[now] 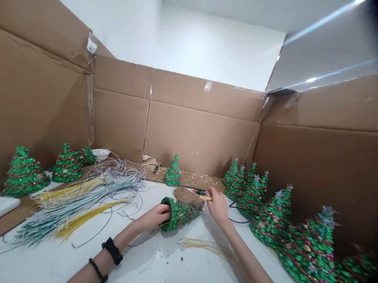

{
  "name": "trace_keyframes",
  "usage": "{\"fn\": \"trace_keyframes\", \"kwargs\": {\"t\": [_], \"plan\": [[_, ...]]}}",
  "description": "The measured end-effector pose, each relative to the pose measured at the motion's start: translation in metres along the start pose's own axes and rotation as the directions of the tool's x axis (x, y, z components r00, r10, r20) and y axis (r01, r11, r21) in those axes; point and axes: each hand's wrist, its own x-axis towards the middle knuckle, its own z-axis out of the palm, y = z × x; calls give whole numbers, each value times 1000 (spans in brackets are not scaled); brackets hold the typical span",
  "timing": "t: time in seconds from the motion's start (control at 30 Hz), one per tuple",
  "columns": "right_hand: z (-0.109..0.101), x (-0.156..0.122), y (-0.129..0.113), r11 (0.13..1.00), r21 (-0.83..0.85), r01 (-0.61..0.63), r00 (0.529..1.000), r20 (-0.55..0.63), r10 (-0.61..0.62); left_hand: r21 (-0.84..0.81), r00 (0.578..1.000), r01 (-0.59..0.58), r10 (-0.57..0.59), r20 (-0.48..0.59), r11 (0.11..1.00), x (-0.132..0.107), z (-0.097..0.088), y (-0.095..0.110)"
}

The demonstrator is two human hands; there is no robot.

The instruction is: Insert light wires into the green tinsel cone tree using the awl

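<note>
One green tree (182, 214) lying sideways at white table (136, 273), between left hand (158, 216) and right hand (217, 203); long axis running left to right, tip pointing right, hollow base facing left. Three trees (67, 164) sitting at left, one small tree (172, 172) standing behind, at least seven starred trees (311, 249) crowding right. Left fingers tucking inside base, tips hiding: cannot tell grip. Right fingers pinching slim tool (206, 197) near tree tip.

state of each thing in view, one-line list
held tree: on its side, left hand inside base
yellowish tool: in right hand
back tree: upright
star-topped trees: upright
left trees: two upright, third apparently tipped
wire bundles: lying loose, ends fanned
thin wires: tangled
bowl: upright
</note>
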Motion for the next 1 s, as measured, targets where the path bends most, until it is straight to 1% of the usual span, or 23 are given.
{"fn": "trace_keyframes", "kwargs": {"t": [0.07,0.1,0.17,0.23,0.3,0.4,0.47,0.57,0.7,0.83,0.93,1.0], "plan": [[11,10,20,966,-189,-177,982,35,187,-32,999,33,-33,3,999,0,1,1],[18,12,28,944,-235,-230,966,63,251,-42,999,47,-47,3,998,0,1,2],[31,13,38,919,-267,-291,943,79,322,-38,999,51,-51,4,998,0,1,5],[40,12,43,913,-261,-315,934,86,347,-16,999,40,-40,6,999,-1,2,10],[44,13,44,916,-243,-320,930,103,352,10,999,39,-39,10,999,-2,2,13],[43,17,44,917,-208,-340,921,123,369,49,999,51,-52,14,998,-4,2,15],[41,21,42,917,-185,-354,917,127,379,92,999,52,-52,-4,994,-4,2,14],[38,26,40,928,-149,-342,923,133,362,170,998,27,-18,-58,985,-5,2,9],[30,31,38,931,-118,-346,923,137,361,255,990,15,21,-138,967,-5,1,4],[16,28,38,933,-76,-352,926,119,359,268,990,6,33,-139,963,-3,3,4],[8,18,30,951,50,-304,951,77,300,248,987,-5,45,-156,969,-2,6,1],[4,7,20,966,157,-204,979,41,200,240,983,6,38,-178,971,-1,7,-2]]}}
